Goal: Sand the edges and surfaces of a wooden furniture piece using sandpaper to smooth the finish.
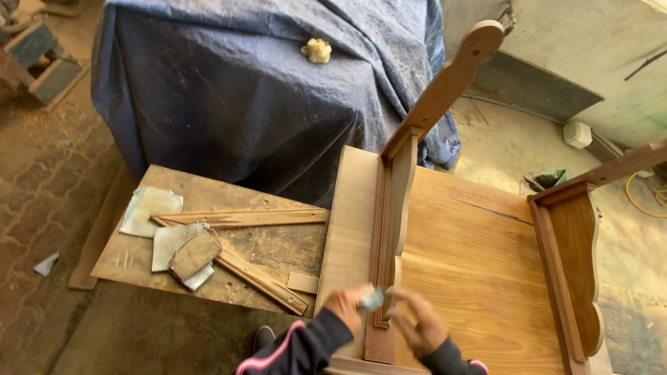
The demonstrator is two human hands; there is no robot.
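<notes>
Your left hand [345, 307] pinches a small pale scrap, perhaps sandpaper [373, 299], against the near end of the carved upright rail [396, 208] of the overturned brown wooden furniture piece [472, 271]. Motion blur leaves the scrap hard to identify. Your right hand [420, 325] hovers just beside it, fingers loosely spread and smeared; both forearms are cut off by the bottom edge.

Small grey sandpaper scrap [373, 299] pinched against upturned wooden table's leg [390, 229].
</notes>
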